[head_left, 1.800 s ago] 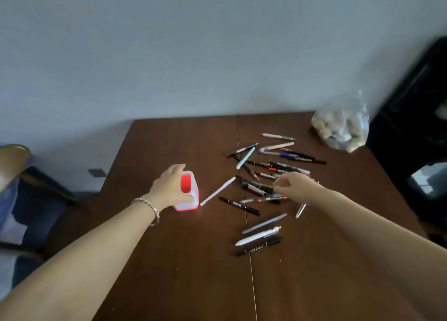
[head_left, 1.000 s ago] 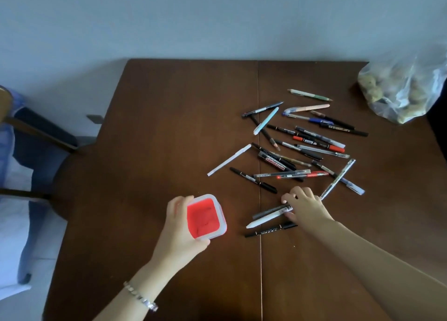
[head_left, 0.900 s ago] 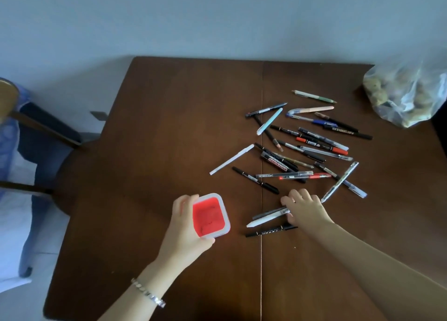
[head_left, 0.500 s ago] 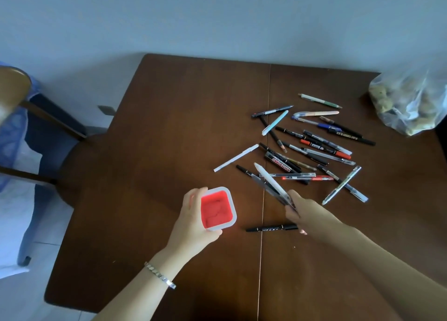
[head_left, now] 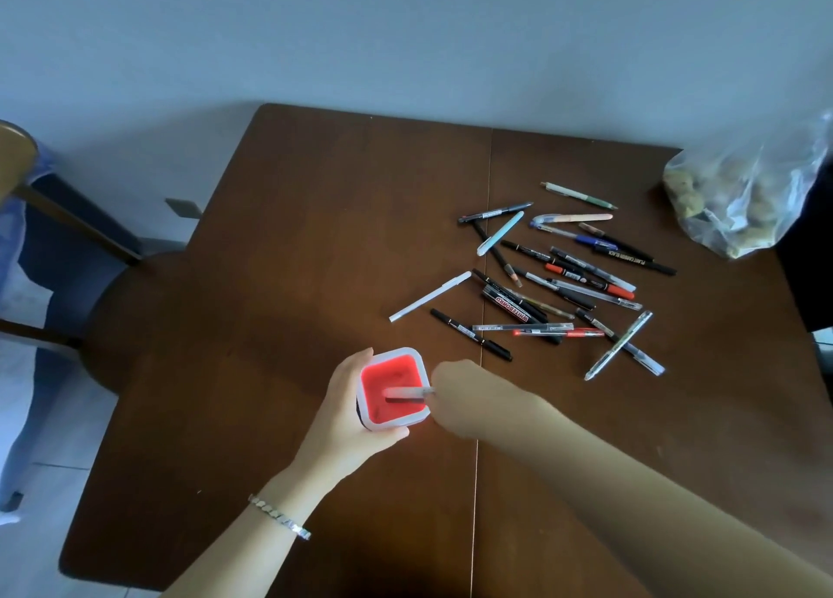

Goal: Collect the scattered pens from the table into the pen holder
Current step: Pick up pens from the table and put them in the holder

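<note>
The pen holder (head_left: 418, 367), a square white cup with a red inside, stands on the brown table (head_left: 315, 237) near its front. My left hand (head_left: 349, 417) is wrapped around its left side. From the right, my right hand (head_left: 464, 394) grips two pens (head_left: 405, 394), one pale and one dark. Their free ends reach over the holder's opening. Several scattered pens (head_left: 563, 282) lie in a loose pile further back on the right, and a white pen (head_left: 428, 302) lies apart at the pile's left. My right forearm hides part of the table in front of the pile.
A clear plastic bag (head_left: 743, 201) of lumpy items sits at the table's far right corner. A wooden chair (head_left: 49, 237) stands off the left edge. Something dark (head_left: 807, 259) stands past the right edge. The wall runs behind the table.
My right hand has lifted two pens off the table and carried them left over the holder. My left hand has kept hold of the holder. The camera has tilted down.
</note>
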Demonstrator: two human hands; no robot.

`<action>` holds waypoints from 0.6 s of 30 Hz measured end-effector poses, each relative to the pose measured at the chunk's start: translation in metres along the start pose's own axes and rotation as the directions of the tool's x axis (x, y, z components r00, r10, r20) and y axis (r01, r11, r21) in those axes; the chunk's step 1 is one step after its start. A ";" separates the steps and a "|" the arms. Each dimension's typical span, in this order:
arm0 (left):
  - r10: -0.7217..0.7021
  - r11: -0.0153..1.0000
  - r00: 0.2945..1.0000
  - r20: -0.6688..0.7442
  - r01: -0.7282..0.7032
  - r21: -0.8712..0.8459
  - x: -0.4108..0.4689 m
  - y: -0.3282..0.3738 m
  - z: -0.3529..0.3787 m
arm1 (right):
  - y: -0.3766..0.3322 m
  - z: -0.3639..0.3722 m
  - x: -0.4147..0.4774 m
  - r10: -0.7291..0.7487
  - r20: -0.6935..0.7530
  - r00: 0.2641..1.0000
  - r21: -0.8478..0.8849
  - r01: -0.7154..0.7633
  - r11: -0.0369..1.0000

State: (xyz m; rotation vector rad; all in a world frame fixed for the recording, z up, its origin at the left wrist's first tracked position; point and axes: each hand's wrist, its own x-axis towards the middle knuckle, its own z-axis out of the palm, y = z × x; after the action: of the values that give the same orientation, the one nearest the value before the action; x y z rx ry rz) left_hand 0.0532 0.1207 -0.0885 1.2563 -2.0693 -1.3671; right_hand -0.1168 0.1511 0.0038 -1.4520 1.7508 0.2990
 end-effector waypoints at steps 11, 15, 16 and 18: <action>-0.020 1.000 1.000 0.008 0.020 0.003 0.000 0.003 -0.001 | 0.083 0.050 -0.030 0.304 -0.360 0.882 0.489 -0.099 0.866; -0.021 1.000 1.000 0.018 0.021 0.011 0.001 0.003 0.000 | 0.130 0.090 -0.026 0.337 -0.313 0.888 0.269 -0.257 0.928; -0.023 1.000 1.000 0.021 0.022 0.010 0.001 0.003 -0.001 | 0.132 0.098 -0.022 0.289 -0.298 0.910 0.199 -0.237 0.951; -0.026 1.000 0.999 0.028 0.025 0.012 0.001 0.003 -0.001 | 0.131 0.109 -0.011 0.201 -0.310 0.929 0.087 -0.183 0.979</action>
State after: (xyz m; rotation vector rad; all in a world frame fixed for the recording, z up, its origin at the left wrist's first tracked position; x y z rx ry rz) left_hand 0.0516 0.1198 -0.0856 1.2793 -2.0894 -1.3936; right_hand -0.1877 0.2684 -0.0983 -1.3444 2.1508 0.1180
